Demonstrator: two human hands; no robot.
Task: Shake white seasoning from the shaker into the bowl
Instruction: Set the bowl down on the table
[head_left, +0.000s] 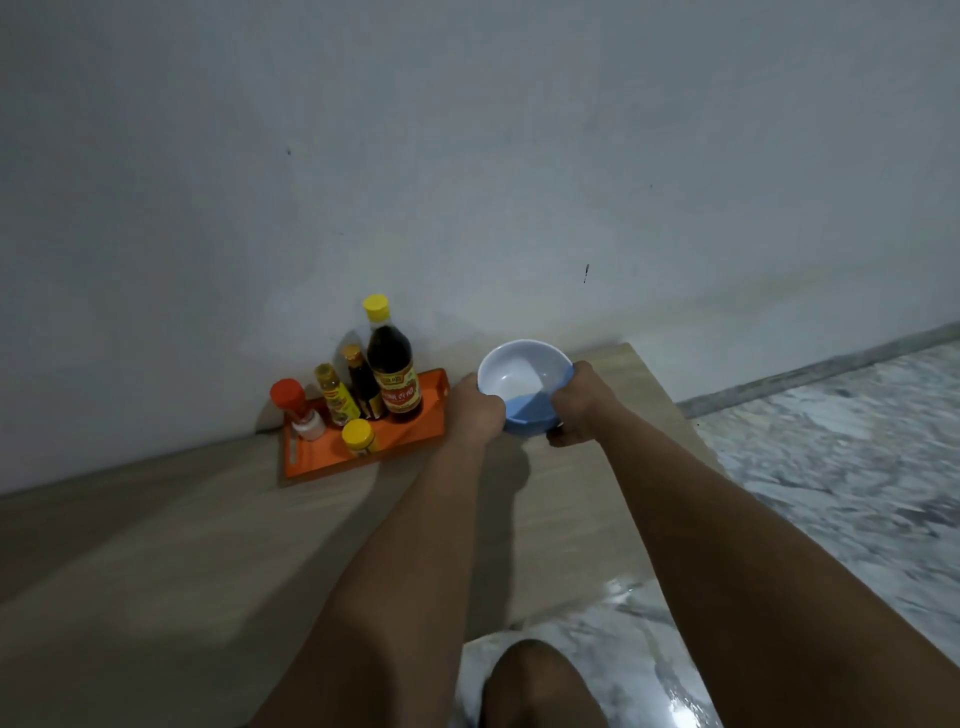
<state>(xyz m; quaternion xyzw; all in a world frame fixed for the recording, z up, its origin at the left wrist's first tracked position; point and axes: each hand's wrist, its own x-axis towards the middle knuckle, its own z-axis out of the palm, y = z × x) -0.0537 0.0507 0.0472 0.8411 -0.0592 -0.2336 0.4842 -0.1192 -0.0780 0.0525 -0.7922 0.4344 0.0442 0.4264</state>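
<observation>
In the middle of the frame the person holds a blue bowl (524, 387) with both hands, and it looks lifted a little above the wooden table (156, 545), tilted so that its white inside faces the camera. The left hand (478, 410) grips the left side of the bowl with curled fingers. The right hand (576, 402) grips the right side, the thumb lying on the rim. Both forearms reach in from the bottom of the frame.

To the left of the bowl, near the wall (467, 156), an orange tray (322, 457) lies on the table. The shaker (298, 410) with a red cap and white seasoning inside stands at the left end of the tray, apart from both hands. Beside it stand a small yellow-labelled bottle (336, 397), a small dark bottle (362, 384) and a tall dark sauce bottle (392, 364) with a yellow cap. A small jar with a yellow lid (358, 436) stands in front of them.

A marble floor (831, 441) fills the right side, and a knee (540, 686) shows at the bottom edge.
</observation>
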